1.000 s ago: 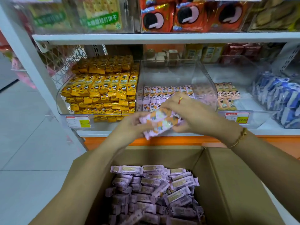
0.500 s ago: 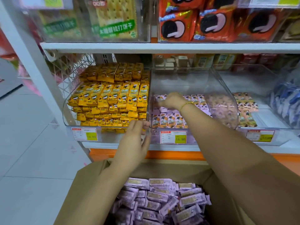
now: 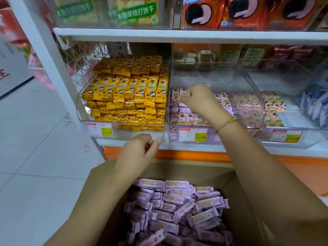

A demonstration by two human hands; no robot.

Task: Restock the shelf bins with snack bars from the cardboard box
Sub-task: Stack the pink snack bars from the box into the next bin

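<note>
shop shelf (image 3: 177, 35): snack bars (image 3: 190, 119) just landed in middle bin (image 3: 246, 86); left hand (image 3: 137, 151) slack, empty; right hand (image 3: 198, 100) grip unclear; cardboard box (image 3: 177, 170) far from empty

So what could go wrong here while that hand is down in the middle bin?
The right hand reaches in among the pink bars. Pulling out, the wrist or bracelet might drag the front row over the low lip of the clear bin. The yellow bars next door are piled high by the divider, so a bump could tip some across.
</note>
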